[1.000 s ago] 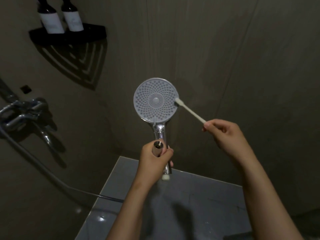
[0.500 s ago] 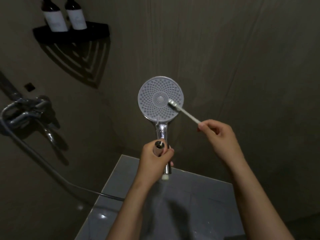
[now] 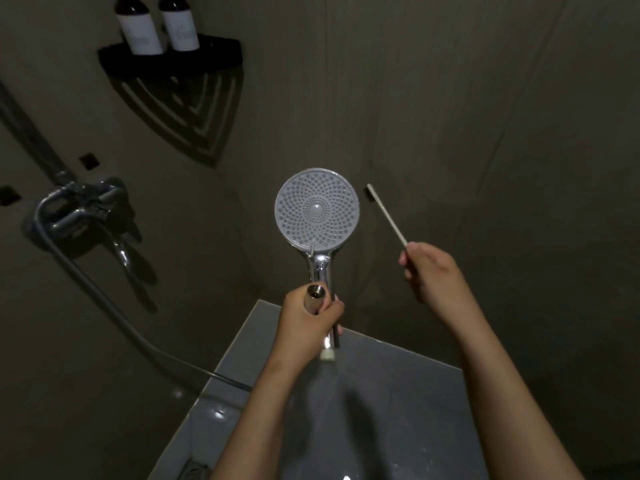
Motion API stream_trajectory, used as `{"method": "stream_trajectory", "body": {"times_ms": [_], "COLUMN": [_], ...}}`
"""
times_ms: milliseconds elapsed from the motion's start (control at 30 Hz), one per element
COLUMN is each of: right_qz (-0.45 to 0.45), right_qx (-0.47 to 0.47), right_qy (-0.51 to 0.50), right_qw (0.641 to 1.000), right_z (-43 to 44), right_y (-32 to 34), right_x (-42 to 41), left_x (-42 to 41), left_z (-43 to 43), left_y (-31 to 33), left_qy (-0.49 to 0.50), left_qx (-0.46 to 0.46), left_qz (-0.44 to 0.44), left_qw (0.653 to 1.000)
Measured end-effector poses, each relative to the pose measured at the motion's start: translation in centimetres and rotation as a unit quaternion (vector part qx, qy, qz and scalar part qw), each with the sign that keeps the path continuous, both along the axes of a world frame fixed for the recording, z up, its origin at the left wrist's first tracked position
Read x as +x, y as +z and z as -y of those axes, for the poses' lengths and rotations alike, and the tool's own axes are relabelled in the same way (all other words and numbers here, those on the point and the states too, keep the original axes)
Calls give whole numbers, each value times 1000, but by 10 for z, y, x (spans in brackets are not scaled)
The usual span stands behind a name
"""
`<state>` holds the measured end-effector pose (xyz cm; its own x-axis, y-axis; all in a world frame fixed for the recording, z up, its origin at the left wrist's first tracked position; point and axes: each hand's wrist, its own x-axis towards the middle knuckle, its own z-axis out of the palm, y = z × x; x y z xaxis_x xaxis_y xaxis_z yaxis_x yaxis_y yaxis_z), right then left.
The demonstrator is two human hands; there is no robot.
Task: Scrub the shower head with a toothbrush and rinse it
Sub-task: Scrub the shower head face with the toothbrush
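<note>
Shower wall (image 3: pixel 450 98) | left hand (image 3: pixel 308 320) grips shower head (image 3: pixel 317 207) | right hand (image 3: pixel 433 271) pinches toothbrush (image 3: pixel 386 214) — beside it, apart

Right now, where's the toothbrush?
Head view: the toothbrush stands just right of the shower head, clear of it, its lower end in the right hand.

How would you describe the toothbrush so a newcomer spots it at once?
Find the round grey shower head mid-view, held up by the left hand. Just right of it, not touching, a thin stick slants up from the right hand: the toothbrush. It is the only slim white rod there, ending in a small brush head.
</note>
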<state>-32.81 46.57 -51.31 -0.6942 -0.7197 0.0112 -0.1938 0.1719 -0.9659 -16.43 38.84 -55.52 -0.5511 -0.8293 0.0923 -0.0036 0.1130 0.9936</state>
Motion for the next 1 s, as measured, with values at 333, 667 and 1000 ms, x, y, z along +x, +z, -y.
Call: {"method": "stream_trajectory", "body": {"times_ms": [333, 667, 1000], "right_qz": [17, 49, 119], "right_qx": [26, 32, 16], "right_qy": [92, 155, 211], "right_qw": [995, 986, 970], "right_z": [19, 36, 67], "right_y": [-18, -43, -53], "right_x": [9, 23, 52], "left_x": [12, 30, 62], "left_z": [-7, -22, -7], "left_y": [-14, -31, -55], "left_qy": [75, 148, 205], "left_qx": [21, 63, 70], "left_qz": [31, 74, 134], "left_qw": [996, 984, 967]}}
